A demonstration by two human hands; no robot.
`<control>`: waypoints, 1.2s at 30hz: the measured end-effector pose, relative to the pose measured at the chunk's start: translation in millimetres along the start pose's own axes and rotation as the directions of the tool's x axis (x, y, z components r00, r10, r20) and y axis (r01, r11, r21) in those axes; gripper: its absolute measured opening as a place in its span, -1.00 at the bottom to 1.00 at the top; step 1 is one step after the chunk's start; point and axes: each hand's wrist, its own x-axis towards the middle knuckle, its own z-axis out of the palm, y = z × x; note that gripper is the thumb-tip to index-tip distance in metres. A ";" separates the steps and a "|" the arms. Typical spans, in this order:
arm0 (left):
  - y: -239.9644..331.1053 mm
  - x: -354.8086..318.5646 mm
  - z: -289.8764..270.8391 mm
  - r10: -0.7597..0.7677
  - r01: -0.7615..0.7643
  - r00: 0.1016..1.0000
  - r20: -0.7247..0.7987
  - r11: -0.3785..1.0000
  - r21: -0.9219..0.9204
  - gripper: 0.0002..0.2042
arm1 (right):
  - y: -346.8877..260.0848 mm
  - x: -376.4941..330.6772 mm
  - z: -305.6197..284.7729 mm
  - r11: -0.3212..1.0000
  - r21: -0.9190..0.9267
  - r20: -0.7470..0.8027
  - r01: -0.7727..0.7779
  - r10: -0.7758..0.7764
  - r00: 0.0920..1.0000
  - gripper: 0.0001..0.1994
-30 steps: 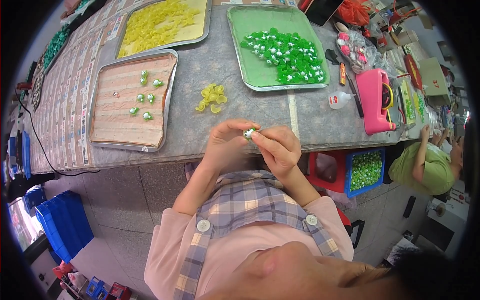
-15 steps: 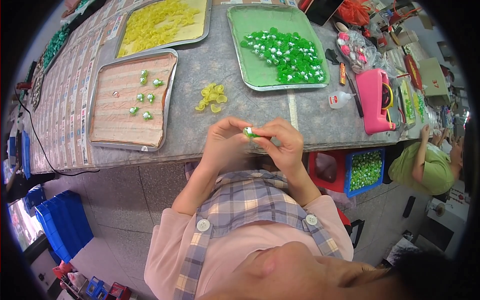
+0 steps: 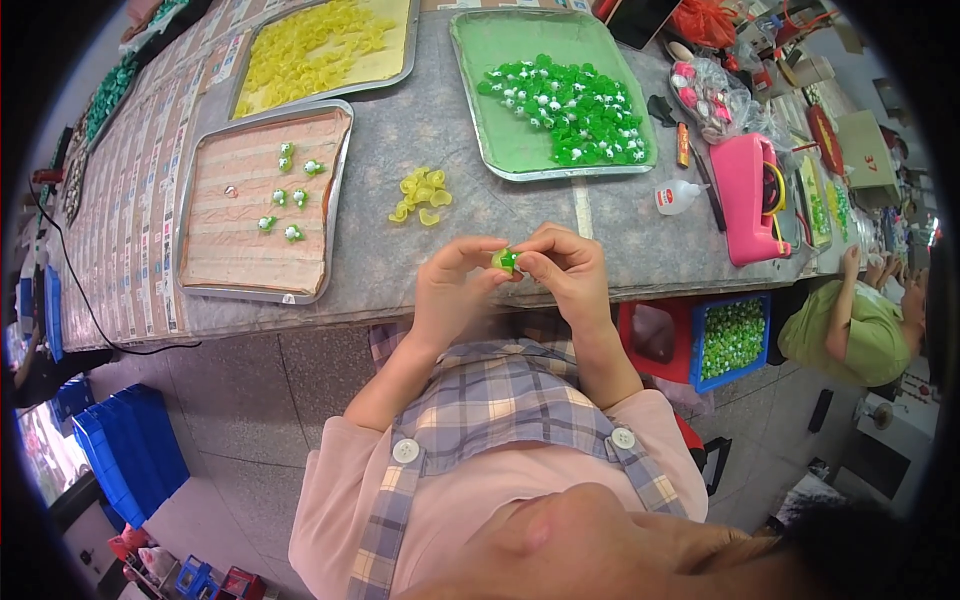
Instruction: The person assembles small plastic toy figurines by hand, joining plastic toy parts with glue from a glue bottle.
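Close to the table's front edge, my left hand (image 3: 452, 285) and my right hand (image 3: 572, 272) meet around a small green plastic figure (image 3: 506, 261). Both hands pinch it between thumb and fingertips, and a translucent yellowish-green part shows on its left side. Beyond my hands lies a small pile of curved yellow plastic pieces (image 3: 422, 190). To the left, a cloth-lined metal tray (image 3: 225, 245) carries several green-and-white figures (image 3: 293, 233) standing apart. Farther off, a green-lined tray (image 3: 500, 120) has a heap of bright green pieces with white parts (image 3: 575, 110).
A yellow-lined tray (image 3: 395, 68) of yellow pieces sits at the far left. On the right are a white squeeze bottle (image 3: 678, 197), an orange tube (image 3: 683, 145) and a pink holder (image 3: 738, 205). Below the edge stands a blue bin (image 3: 765, 330); a person in green (image 3: 850, 325) sits at right.
The figure has been turned between my fingers: its white part faced up before, and now green and yellowish parts show. My hands have shifted slightly; the trays' contents look the same.
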 end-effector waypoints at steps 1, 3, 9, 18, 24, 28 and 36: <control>0.1 -0.1 0.3 -0.011 0.011 1.000 -0.025 1.000 0.009 -0.73 | 0.4 -0.6 0.1 1.000 -0.008 -0.010 -0.001 0.001 1.000 -0.91; 1.7 0.6 0.8 -0.015 0.015 1.000 -0.014 0.999 -0.042 -0.73 | 0.5 -1.9 -0.3 1.000 -0.017 -0.022 -0.002 0.002 1.000 -0.91; -0.8 2.4 -3.9 0.001 0.002 1.000 0.028 0.997 -0.079 -0.72 | -2.8 -5.2 3.7 0.944 -0.309 -0.048 0.114 -0.135 0.990 -0.91; -2.4 3.5 -2.7 0.027 -0.023 0.999 0.047 0.996 -0.089 -0.74 | -2.2 -7.7 6.4 0.951 -0.287 -0.094 0.116 -0.148 0.984 -0.92; -4.0 3.0 -2.7 0.067 -0.065 0.997 0.050 0.996 -0.053 -0.74 | -2.1 -9.1 10.6 0.976 -0.196 -0.125 0.091 -0.117 0.985 -0.93; -5.3 3.0 -2.8 0.078 -0.075 0.996 0.054 0.996 -0.058 -0.74 | -1.5 -9.9 10.7 0.974 -0.204 -0.126 0.098 -0.125 0.984 -0.93; -6.0 2.1 -3.0 0.075 -0.070 0.995 0.068 0.995 -0.075 -0.74 | -1.0 -11.9 8.0 0.964 -0.249 -0.124 0.093 -0.127 0.984 -0.91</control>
